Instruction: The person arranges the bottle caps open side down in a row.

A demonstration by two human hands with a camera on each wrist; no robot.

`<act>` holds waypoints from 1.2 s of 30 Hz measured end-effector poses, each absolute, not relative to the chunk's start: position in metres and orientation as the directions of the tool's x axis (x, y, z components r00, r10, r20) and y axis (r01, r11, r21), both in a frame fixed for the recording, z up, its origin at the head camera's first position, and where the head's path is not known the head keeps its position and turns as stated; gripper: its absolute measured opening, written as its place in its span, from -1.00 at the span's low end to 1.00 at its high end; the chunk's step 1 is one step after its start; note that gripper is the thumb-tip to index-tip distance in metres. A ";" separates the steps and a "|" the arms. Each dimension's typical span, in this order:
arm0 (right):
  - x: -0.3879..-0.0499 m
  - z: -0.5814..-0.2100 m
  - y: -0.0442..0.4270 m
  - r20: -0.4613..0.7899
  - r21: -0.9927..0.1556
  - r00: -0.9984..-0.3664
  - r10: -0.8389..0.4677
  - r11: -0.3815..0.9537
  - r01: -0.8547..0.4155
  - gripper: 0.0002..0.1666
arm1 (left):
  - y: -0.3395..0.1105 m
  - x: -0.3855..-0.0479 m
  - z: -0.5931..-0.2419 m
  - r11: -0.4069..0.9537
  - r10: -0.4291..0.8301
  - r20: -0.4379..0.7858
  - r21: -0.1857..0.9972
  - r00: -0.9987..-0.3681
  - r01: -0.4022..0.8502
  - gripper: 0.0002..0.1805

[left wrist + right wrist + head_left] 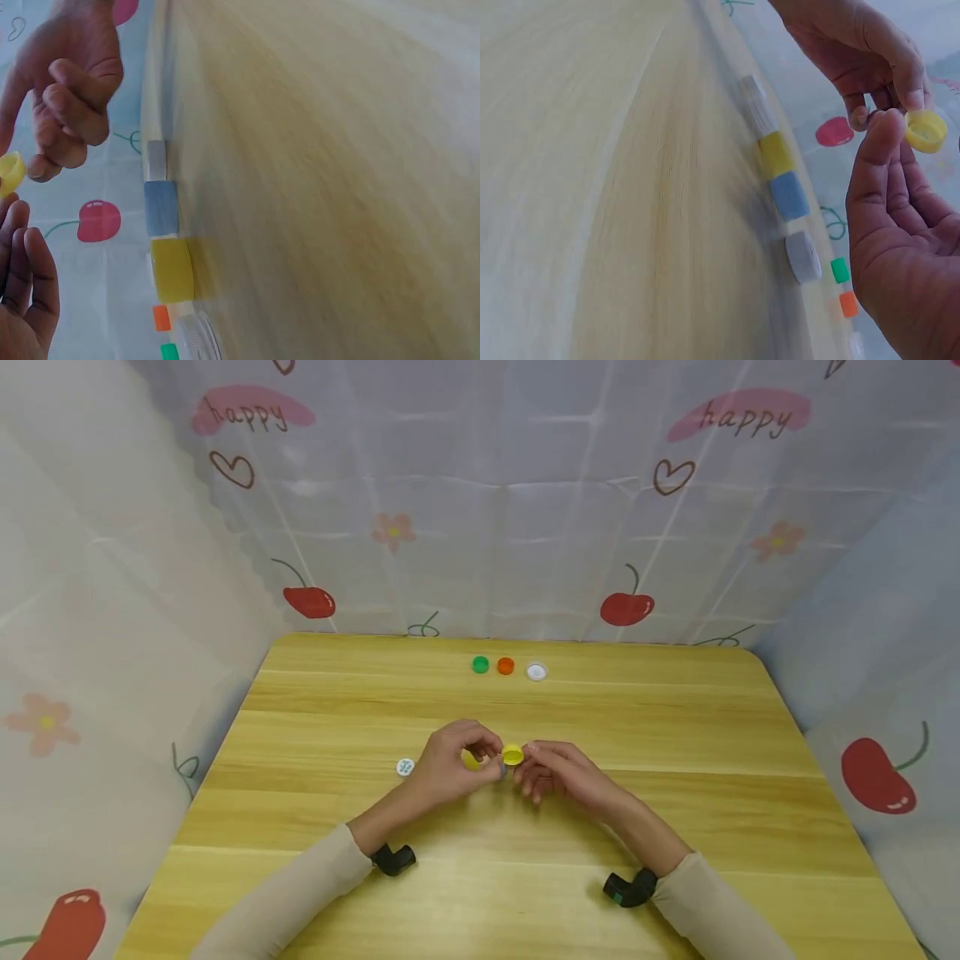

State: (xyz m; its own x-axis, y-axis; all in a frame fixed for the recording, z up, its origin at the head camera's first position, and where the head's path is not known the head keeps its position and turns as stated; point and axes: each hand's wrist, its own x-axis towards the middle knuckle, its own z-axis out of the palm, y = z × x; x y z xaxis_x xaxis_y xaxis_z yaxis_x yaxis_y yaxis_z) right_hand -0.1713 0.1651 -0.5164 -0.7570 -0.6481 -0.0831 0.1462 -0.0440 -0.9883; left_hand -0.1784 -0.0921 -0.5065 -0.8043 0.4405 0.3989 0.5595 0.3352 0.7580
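A small round yellow cap is held between the two hands above the middle of the table. My left hand grips its left side with thumb and finger. The fingertips of my right hand pinch its right edge, the other fingers loosely bent. In the right wrist view the hollow side of the yellow cap shows beside the fingertips. Beneath the hands, a larger yellow piece and a blue piece lie on the table, partly hidden by my left hand.
Left of my left hand lies a white round piece with a blue-green pattern. Near the far table edge sit a green cap, an orange cap and a white or clear lid. A printed curtain surrounds the table.
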 end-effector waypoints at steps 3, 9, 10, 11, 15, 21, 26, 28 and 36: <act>-0.171 -0.518 0.163 -0.072 -0.976 -0.734 -0.675 -0.104 0.191 -0.48 | -0.091 -0.176 -0.506 0.341 0.467 0.500 0.659 -0.730 0.670 -0.87; -0.172 -0.520 0.163 -0.052 -0.963 -0.710 -0.702 -0.154 0.222 -0.56 | -0.087 -0.176 -0.504 0.343 0.494 0.578 0.556 -0.649 0.757 -0.87; -0.173 -0.521 0.164 -0.050 -0.963 -0.709 -0.704 -0.154 0.222 -0.56 | -0.087 -0.176 -0.504 0.348 0.498 0.571 0.558 -0.653 0.753 -0.87; -0.173 -0.522 0.165 -0.049 -0.964 -0.710 -0.702 -0.154 0.219 -0.56 | -0.087 -0.176 -0.504 0.354 0.500 0.561 0.563 -0.660 0.747 -0.87; -0.171 -0.522 0.165 -0.006 -0.990 -0.769 -0.639 -0.106 0.096 -0.67 | -0.087 -0.176 -0.505 0.366 0.514 0.510 0.596 -0.689 0.715 -0.86; -0.164 -0.515 0.164 0.208 -0.915 -0.858 -0.469 0.217 -0.340 -0.73 | -0.088 -0.177 -0.505 0.394 0.520 0.459 0.620 -0.721 0.679 -0.74; -0.158 -0.511 0.164 0.343 -0.777 -0.821 -0.457 0.353 -0.521 -0.60 | -0.091 -0.176 -0.508 0.400 0.518 0.474 0.602 -0.712 0.691 -0.72; -0.155 -0.511 0.164 0.370 -0.745 -0.807 -0.460 0.372 -0.553 -0.57 | -0.091 -0.175 -0.510 0.392 0.528 0.473 0.601 -0.705 0.697 -0.72; -0.149 -0.514 0.174 0.370 -0.715 -0.808 -0.459 0.415 -0.563 -0.56 | -0.088 -0.175 -0.514 0.376 0.573 0.425 0.624 -0.701 0.685 -0.73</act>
State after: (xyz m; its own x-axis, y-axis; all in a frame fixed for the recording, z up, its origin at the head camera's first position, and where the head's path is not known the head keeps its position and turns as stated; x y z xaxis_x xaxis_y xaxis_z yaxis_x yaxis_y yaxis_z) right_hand -0.1495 0.1736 -0.5137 -0.8079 -0.4585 0.3702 -0.5630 0.4153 -0.7145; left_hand -0.1748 -0.0876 -0.5136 -0.7010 0.5728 0.4249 0.6852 0.3758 0.6239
